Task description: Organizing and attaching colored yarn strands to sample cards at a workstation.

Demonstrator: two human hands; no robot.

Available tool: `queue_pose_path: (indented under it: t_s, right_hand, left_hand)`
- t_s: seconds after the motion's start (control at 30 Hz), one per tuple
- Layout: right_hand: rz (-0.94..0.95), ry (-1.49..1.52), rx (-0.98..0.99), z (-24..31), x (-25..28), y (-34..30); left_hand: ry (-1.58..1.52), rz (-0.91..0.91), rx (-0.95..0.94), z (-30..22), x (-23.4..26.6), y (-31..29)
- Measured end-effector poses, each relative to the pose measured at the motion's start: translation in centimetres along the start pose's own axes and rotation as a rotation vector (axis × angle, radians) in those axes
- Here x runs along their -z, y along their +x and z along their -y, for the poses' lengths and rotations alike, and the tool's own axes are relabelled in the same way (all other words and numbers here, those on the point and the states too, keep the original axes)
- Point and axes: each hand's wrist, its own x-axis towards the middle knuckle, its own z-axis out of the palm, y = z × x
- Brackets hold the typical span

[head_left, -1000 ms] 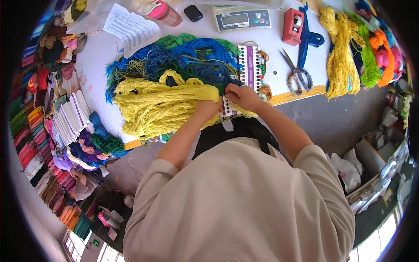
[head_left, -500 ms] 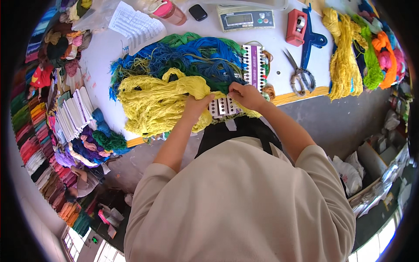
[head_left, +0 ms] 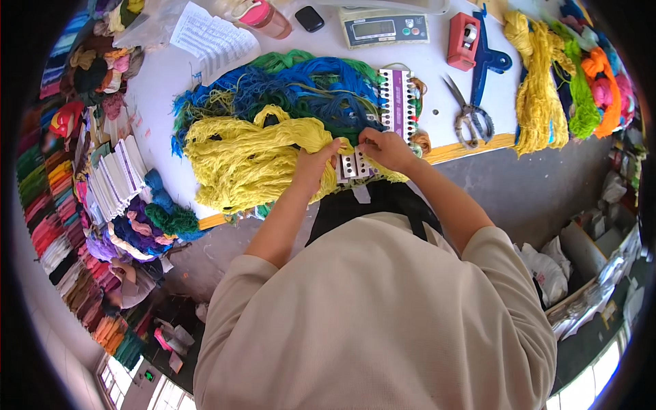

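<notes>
Grey scale screen (head_left: 374, 29) – far edge, printed sheet (head_left: 214, 37)

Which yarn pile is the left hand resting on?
The big yellow yarn bundle at the table's front edge, under the left hand. The blue yarn and green yarn lie behind it, untouched.

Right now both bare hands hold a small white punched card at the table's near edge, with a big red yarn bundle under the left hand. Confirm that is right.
Not quite. The yarn bundle under the left hand is yellow, not red, as the head view shows. The rest holds: left hand and right hand both hold the small white punched card at the near edge of the table.
</notes>
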Motion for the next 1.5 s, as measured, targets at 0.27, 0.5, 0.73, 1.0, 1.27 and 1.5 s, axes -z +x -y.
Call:
queue_pose_path:
  t_s: [0.27,0.5,0.73,1.0,1.27,1.5]
  right_hand:
    - [0.007,-0.006,-0.001,0.0,0.1,0.0]
    - [0.037,-0.010,-0.038,-0.1,0.0,0.2]
    - [0.006,0.024,-0.012,-0.4,-0.2,0.3]
    - [0.006,0.059,-0.133,-0.5,-0.4,0.6]
    - [0.077,0.025,-0.065,-0.2,0.4,0.3]
    - [0.095,0.080,-0.090,-1.1,0.4,0.7]
  left_hand:
    - [0.062,-0.033,0.021,0.3,0.8,0.4]
    - [-0.184,0.007,0.120,-0.1,0.5,0.4]
    - [-0.103,0.160,0.168,0.6,1.4,1.0]
    - [0.202,0.323,0.314,0.1,-1.4,1.0]
    - [0.620,0.464,0.292,0.6,-0.7,2.9]
    - [-0.454,0.555,0.246,-3.5,7.3,-1.8]
